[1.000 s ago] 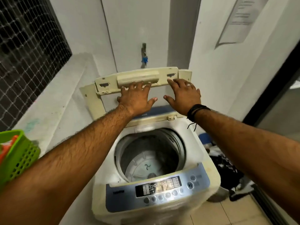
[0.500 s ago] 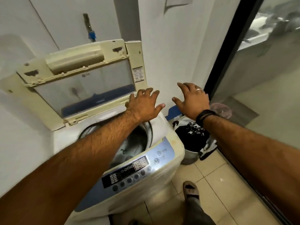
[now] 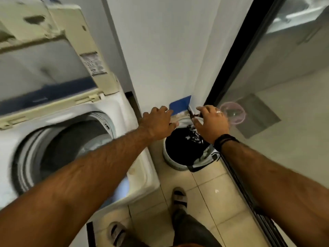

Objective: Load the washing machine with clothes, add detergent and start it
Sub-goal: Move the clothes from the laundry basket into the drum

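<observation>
Washing machine (image 3: 135, 168) stands at left, lid (image 3: 53, 56) raised, drum bare. Just beside it on the tiled floor, a white bucket (image 3: 171, 162) holds dark clothes (image 3: 183, 148). Left hand (image 3: 157, 122) and right hand (image 3: 211, 122) hover above the bucket, fingers spread, grasping nothing.

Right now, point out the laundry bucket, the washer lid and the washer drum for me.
Bucket (image 3: 175, 165): head view, on its pale front rim, below the dark clothes.
Lid (image 3: 41, 68): head view, on the raised lid's grey window panel.
Drum (image 3: 58, 148): head view, on the dark inside of the open tub.
</observation>
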`<move>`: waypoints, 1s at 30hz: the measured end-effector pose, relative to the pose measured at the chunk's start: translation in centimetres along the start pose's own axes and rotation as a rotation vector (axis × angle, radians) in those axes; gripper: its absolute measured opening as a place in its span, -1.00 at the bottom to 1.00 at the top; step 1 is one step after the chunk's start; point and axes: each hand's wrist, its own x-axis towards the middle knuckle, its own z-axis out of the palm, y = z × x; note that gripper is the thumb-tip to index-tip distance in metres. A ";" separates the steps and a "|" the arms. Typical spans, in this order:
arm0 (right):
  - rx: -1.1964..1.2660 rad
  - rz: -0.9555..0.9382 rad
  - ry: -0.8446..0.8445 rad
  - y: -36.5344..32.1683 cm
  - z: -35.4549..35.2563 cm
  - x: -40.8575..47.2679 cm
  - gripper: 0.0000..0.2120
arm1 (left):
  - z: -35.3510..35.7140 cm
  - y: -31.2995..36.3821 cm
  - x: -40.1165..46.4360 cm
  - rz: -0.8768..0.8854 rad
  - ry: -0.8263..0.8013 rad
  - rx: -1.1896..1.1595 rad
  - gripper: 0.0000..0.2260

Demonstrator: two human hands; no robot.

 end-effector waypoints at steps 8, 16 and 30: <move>0.048 0.123 -0.324 8.2 14.7 -0.3 -0.50 | 13.4 2.1 6.6 -0.020 -0.387 0.054 -0.44; 0.058 0.143 -0.441 14.6 28.8 0.7 -0.51 | 31.1 4.0 13.9 0.092 -0.467 0.036 -0.48; -0.215 0.198 -0.629 18.3 46.7 5.3 -0.40 | 48.2 5.2 19.2 -0.025 -0.599 -0.050 -0.05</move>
